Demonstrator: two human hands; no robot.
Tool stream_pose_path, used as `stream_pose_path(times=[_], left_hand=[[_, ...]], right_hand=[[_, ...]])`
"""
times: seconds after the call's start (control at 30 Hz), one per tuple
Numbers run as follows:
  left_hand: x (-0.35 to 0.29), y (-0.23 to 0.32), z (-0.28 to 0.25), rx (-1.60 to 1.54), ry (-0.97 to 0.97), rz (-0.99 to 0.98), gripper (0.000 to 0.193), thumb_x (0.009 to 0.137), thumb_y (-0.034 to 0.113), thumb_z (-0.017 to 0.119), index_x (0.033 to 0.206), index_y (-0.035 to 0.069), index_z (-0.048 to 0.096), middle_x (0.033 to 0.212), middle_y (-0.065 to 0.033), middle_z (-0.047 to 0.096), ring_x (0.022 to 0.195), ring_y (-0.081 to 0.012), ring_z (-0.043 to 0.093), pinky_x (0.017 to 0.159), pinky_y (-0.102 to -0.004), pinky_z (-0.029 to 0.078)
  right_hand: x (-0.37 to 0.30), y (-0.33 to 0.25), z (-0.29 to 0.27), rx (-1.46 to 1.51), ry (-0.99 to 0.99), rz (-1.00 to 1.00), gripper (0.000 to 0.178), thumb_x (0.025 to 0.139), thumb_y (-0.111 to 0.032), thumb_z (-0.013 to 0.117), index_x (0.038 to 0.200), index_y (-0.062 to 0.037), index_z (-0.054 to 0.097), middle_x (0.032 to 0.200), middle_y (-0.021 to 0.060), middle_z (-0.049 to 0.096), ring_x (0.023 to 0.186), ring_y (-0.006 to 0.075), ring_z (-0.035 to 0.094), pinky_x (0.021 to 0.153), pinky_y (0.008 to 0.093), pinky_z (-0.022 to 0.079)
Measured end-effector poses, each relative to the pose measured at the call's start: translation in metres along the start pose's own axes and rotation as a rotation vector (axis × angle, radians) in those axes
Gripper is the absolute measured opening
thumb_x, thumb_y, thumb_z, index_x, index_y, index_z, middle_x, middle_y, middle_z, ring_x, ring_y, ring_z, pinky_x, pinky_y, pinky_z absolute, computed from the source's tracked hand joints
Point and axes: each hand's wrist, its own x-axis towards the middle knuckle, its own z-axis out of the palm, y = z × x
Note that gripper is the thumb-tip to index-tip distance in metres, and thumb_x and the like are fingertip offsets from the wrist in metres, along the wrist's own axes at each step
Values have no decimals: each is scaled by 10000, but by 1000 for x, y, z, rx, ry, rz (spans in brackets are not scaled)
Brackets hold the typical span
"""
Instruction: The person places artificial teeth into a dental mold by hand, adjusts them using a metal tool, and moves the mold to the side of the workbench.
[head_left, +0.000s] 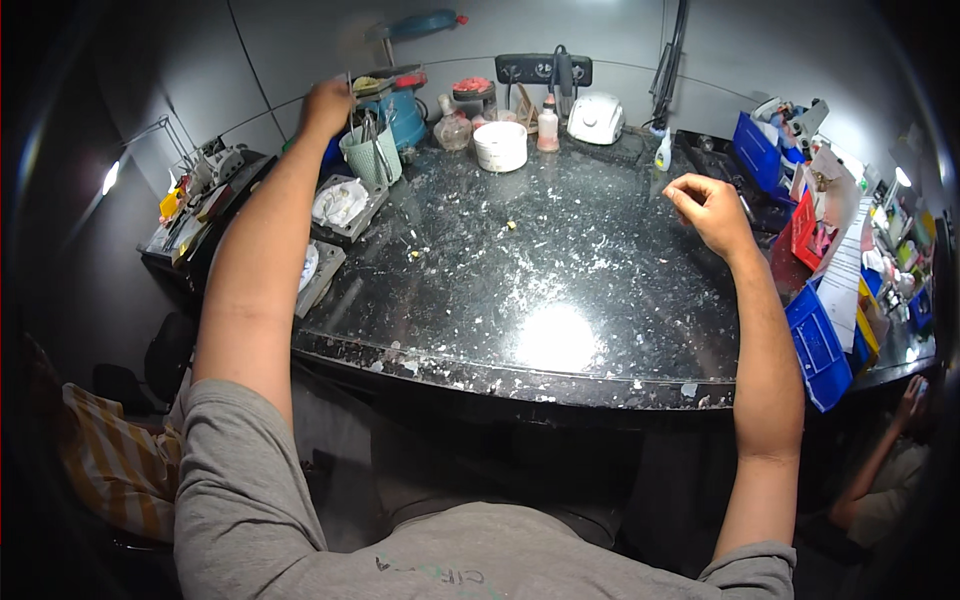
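At the far left, my left hand [328, 108] is closed on a thin upright metal tool [349, 82]. It is just above and beside a pale green woven cup [368, 160] that holds several slim tools. Over the right part of the black worktop [480, 300], my right hand [712, 208] has its fingers curled in. What they hold, if anything, is hidden. A small white bottle [663, 150] stands just beyond that hand. Two grey blocks with white plaster shapes, one a nearer block [318, 280] and one a farther block [350, 208], lie below my left forearm.
A white tub [500, 147], a glass flask [452, 128], a pink-filled bottle [547, 128] and a white rounded device [597, 120] line the back. Blue bins [820, 345] and a red bin [805, 230] crowd the right edge. Another person's striped sleeve [120, 450] is at lower left.
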Motion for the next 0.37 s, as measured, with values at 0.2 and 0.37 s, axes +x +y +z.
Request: stream_pose_path(times=[0.2, 0.37], left_hand=[[-66, 27, -53, -486, 145, -152, 799, 904, 635, 778, 1380, 1, 680, 1366, -224, 725, 1297, -359, 678, 1102, -437, 503], [-216, -29, -157, -577, 557, -6, 614, 1065, 494, 651, 1461, 26, 620, 1500, -174, 643, 1348, -258, 634, 1194, -364, 413]], right_hand=[[-1, 0, 1, 8, -10, -9, 160, 1023, -169, 735, 1031, -16, 781, 730, -20, 666, 642, 61, 602, 602, 257, 469], [2, -10, 10, 28, 10, -80, 191, 1028, -192, 755, 910, -43, 766, 692, -42, 624, 601, 43, 540, 563, 238, 412]])
